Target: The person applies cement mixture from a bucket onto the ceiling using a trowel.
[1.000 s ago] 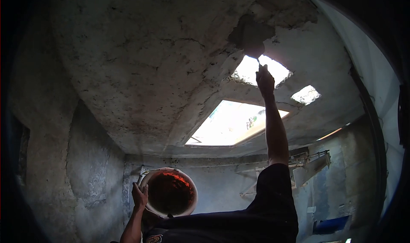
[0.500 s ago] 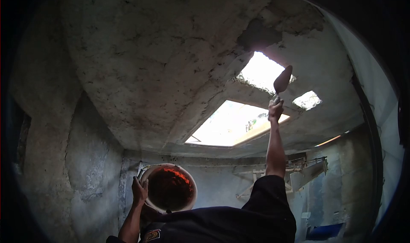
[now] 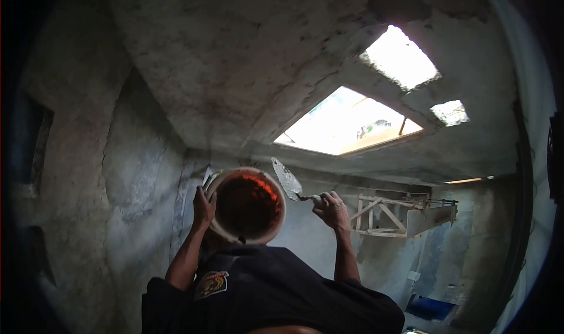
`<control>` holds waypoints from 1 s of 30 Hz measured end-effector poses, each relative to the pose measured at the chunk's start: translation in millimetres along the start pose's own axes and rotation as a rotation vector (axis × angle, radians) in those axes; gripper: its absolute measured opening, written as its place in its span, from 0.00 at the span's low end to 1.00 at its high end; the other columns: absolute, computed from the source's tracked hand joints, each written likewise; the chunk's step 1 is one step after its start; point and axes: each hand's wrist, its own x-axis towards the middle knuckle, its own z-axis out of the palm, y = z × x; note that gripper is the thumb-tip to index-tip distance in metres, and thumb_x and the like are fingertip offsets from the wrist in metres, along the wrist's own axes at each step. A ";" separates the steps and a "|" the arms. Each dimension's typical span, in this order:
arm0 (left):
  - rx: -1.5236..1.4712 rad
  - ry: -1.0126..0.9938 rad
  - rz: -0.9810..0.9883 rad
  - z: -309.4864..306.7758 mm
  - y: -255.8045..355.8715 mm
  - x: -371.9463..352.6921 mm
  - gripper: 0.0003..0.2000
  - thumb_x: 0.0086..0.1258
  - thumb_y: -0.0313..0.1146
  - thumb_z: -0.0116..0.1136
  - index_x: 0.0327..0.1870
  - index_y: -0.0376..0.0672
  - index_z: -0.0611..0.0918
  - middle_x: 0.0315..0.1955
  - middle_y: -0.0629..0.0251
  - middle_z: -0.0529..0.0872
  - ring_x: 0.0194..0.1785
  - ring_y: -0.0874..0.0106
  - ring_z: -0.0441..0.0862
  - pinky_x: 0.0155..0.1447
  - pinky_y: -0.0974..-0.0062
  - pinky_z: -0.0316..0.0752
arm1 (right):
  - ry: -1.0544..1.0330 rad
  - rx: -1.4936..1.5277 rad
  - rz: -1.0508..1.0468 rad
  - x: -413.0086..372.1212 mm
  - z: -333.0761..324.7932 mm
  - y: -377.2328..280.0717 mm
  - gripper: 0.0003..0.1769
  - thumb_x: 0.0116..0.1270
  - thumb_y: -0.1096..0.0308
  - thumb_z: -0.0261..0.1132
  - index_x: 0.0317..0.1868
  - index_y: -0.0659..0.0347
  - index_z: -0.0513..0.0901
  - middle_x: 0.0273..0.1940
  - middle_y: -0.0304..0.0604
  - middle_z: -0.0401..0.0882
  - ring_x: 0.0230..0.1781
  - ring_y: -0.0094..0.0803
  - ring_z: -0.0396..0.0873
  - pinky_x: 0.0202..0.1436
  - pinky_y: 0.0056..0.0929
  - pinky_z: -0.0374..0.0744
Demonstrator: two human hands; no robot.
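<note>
My left hand (image 3: 204, 208) is closed on the left side of a round bucket (image 3: 279, 222) in front of my chest. The bucket's mouth faces me; its inside is dark, with an orange-red glow along the upper right wall. What lies at its bottom is too dark to make out. In my right hand (image 3: 332, 211) is a pointed trowel (image 3: 286, 180), gripped by its handle. The blade points up and left, just beside the bucket's right rim, and its face looks grey and speckled.
A rough grey plastered wall (image 3: 235, 58) has a framed opening (image 3: 343, 152) and two ragged bright holes beyond it. Wooden trestle-like framing (image 3: 382, 216) stands at the right. Something blue (image 3: 432, 307) lies at the lower right.
My right hand has come down and left from the bright holes, bringing the trowel beside the bucket. The view has shifted, and my left hand still holds the bucket.
</note>
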 end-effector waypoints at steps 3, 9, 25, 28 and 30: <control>0.031 0.006 0.016 12.2 -17.3 -1.8 0.21 0.59 0.36 0.57 0.45 0.28 0.68 0.36 0.37 0.74 0.43 0.42 0.72 0.44 0.58 0.69 | -0.230 0.312 -0.039 -24.2 33.7 -11.2 0.20 0.43 0.66 0.71 0.36 0.62 0.75 0.27 0.47 0.78 0.29 0.38 0.78 0.34 0.32 0.75; -0.020 -0.014 -0.043 5.6 -20.3 -11.0 0.22 0.58 0.37 0.59 0.47 0.30 0.68 0.36 0.39 0.76 0.41 0.44 0.74 0.42 0.58 0.71 | -0.452 0.260 -0.168 -42.9 103.7 -28.0 0.23 0.50 0.59 0.68 0.43 0.56 0.70 0.31 0.50 0.78 0.31 0.47 0.78 0.32 0.39 0.75; -0.110 -0.047 0.097 -2.1 9.5 -5.1 0.15 0.58 0.33 0.58 0.39 0.36 0.67 0.30 0.46 0.76 0.34 0.48 0.76 0.33 0.59 0.71 | -0.694 -0.396 -0.449 9.6 105.5 -81.9 0.13 0.54 0.58 0.59 0.41 0.45 0.80 0.33 0.42 0.81 0.35 0.39 0.81 0.34 0.38 0.79; -0.137 -0.025 0.199 4.3 15.6 3.2 0.14 0.58 0.33 0.58 0.38 0.37 0.67 0.30 0.47 0.75 0.34 0.48 0.76 0.33 0.59 0.71 | -0.687 -0.283 -0.438 2.6 120.9 -61.6 0.13 0.54 0.57 0.59 0.40 0.46 0.80 0.33 0.43 0.81 0.35 0.40 0.80 0.36 0.38 0.79; -0.146 -0.068 0.214 5.9 23.1 8.6 0.14 0.58 0.32 0.58 0.39 0.38 0.68 0.30 0.48 0.76 0.34 0.48 0.76 0.33 0.59 0.72 | -0.719 -0.267 -0.414 -7.1 125.0 -56.4 0.14 0.54 0.56 0.60 0.41 0.45 0.79 0.33 0.44 0.80 0.35 0.40 0.80 0.37 0.38 0.78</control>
